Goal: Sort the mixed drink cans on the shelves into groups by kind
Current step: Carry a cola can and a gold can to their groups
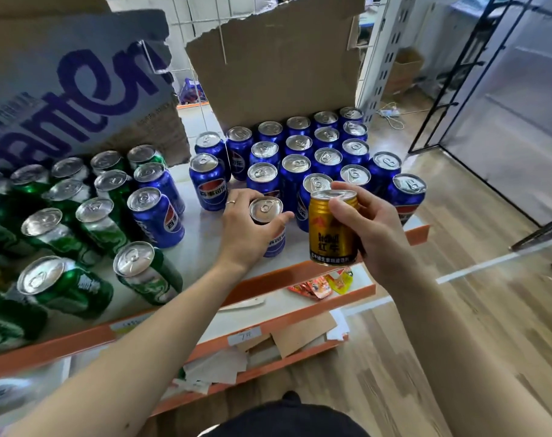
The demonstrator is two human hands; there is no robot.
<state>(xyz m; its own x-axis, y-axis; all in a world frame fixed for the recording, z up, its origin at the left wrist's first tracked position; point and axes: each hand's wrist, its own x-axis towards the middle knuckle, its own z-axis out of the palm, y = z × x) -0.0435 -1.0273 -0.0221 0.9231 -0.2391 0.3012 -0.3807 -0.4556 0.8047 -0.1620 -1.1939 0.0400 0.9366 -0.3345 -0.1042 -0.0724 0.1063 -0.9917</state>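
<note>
Gold can [330, 238] clamped in right hand [374, 227] grip; left hand [243, 230] clasps blue can [266, 209].

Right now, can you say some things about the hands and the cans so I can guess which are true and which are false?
1. The right hand holds a gold can. True.
2. The left hand grips a green can. False: it grips a blue can standing on the shelf.
3. The green cans are at the left end of the shelf. True.
4. The gold can stands on the shelf. False: it is held up in the air, in front of the other blue cans.
</note>
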